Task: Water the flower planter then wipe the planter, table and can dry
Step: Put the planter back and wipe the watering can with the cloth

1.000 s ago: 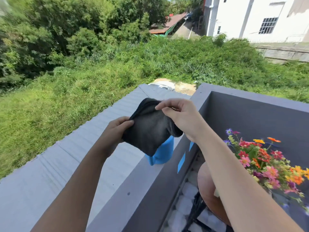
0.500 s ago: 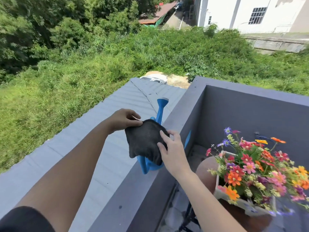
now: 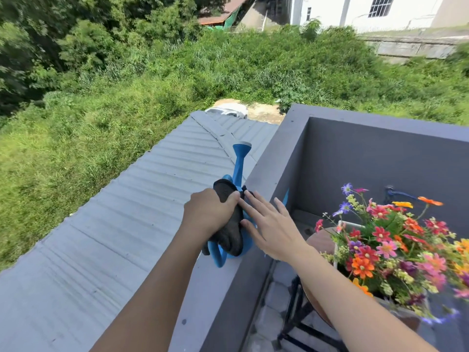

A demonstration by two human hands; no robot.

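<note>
A blue watering can stands on the grey parapet ledge, its spout pointing away from me. A dark grey cloth is draped over the can's body. My left hand grips the cloth and presses it against the can. My right hand lies flat with fingers spread against the can's right side, touching the cloth's edge. To the right, a white planter full of bright flowers sits on a round brown table, mostly hidden by the blooms and my right forearm.
A corrugated grey roof slopes away left of the ledge, with grass and bushes below. Behind the flowers rises the dark grey balcony wall. The table has black metal legs over a pale tiled floor.
The cloth, held up spread between both hands a second ago, has come down onto the can. My left hand now clutches it against the can and my right hand has flattened beside it.
</note>
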